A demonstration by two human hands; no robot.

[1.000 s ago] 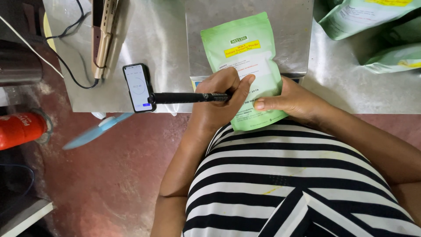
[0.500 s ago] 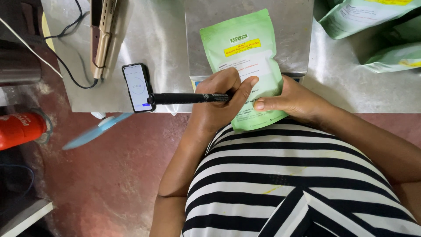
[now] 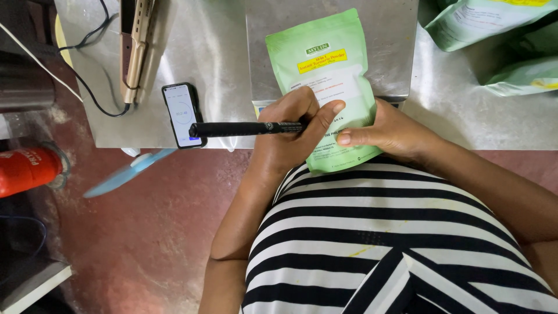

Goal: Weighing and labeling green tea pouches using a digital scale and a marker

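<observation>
Glossy green pouch (image 3: 325, 64) lies flat on the brushed steel table (image 3: 221, 52). Left hand (image 3: 290, 125), fingers curled tight, grips a slim black marker (image 3: 244, 128) over it; right hand (image 3: 389, 131) presses its lower edge, fingers together.

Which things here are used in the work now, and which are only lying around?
In use: left hand holding black marker; right hand steadying green pouch.

Lying about: phone, flat heat sealer, other green pouches, red canister.
</observation>
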